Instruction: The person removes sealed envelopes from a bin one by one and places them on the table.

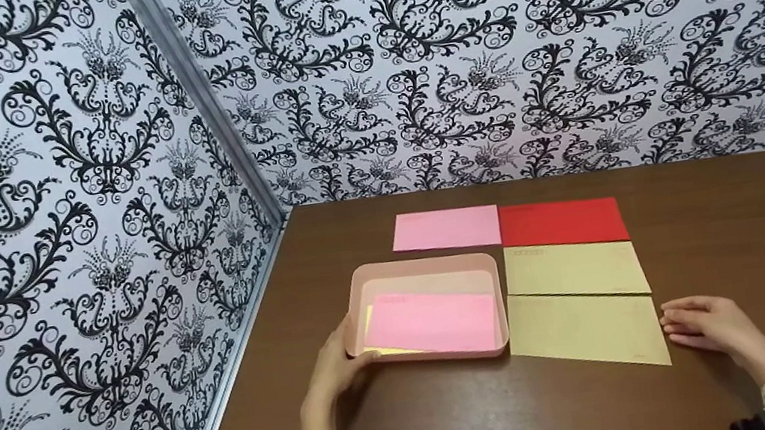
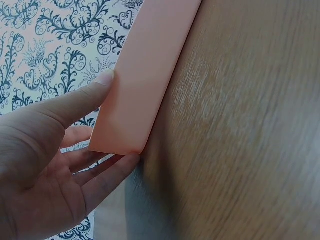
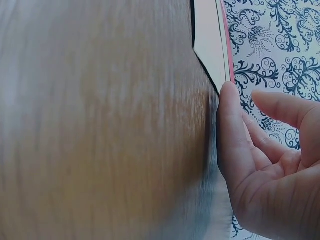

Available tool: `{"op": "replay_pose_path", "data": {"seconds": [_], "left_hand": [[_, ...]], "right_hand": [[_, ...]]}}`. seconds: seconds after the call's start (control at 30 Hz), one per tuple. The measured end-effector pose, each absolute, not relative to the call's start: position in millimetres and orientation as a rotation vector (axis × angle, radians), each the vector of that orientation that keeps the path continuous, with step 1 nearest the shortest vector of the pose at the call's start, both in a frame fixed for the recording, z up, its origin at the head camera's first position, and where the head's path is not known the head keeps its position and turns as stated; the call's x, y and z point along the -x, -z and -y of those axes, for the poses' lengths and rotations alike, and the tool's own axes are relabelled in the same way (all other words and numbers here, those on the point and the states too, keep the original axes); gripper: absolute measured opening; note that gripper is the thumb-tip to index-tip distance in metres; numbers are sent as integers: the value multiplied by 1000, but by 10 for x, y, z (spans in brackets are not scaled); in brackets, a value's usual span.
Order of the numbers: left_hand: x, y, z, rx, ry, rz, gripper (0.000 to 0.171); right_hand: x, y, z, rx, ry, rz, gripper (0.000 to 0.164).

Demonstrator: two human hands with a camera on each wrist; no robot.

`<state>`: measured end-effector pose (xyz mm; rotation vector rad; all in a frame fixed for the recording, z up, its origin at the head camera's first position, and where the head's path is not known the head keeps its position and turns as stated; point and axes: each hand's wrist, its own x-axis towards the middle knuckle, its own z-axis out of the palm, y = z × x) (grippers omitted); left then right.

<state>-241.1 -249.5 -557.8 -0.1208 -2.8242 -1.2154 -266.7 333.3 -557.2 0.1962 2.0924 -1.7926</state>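
Observation:
A shallow pink tray (image 1: 428, 264) sits on the table, and my left hand (image 1: 333, 366) grips its near left corner. In the left wrist view the thumb lies at the rim and the fingers reach round the tray's corner (image 2: 145, 70). Inside the tray a pink envelope (image 1: 436, 322) lies slightly askew over a yellow one (image 1: 395, 352), of which only edges show. My right hand (image 1: 710, 325) holds nothing. Its loosely bent fingers rest on the table, fingertips right at the right edge of the nearest beige envelope (image 1: 585, 329).
Behind that envelope lies another beige envelope (image 1: 573, 271), then a red one (image 1: 562, 223) farther back. Left of the red one, beyond the tray, is a pink envelope (image 1: 445, 230). Patterned walls border the brown table (image 1: 734, 231) at the back and left.

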Motion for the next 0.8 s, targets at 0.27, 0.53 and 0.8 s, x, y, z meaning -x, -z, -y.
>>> {"op": "replay_pose_path", "data": {"seconds": [0.27,0.53,0.8], "left_hand": [[2414,5599,2503,124,1224,2818,87],[2413,5579,2501,127,1226,2817,87],[2406,5581,2503,138,1216,2822,85]], "right_hand": [[2670,5561,-3326,-181,1813,-2067,25],[2678,5529,-3287,-184,1777,-2096,34],[2682,5491,-3237,-154,1764,-2103,34]]}}
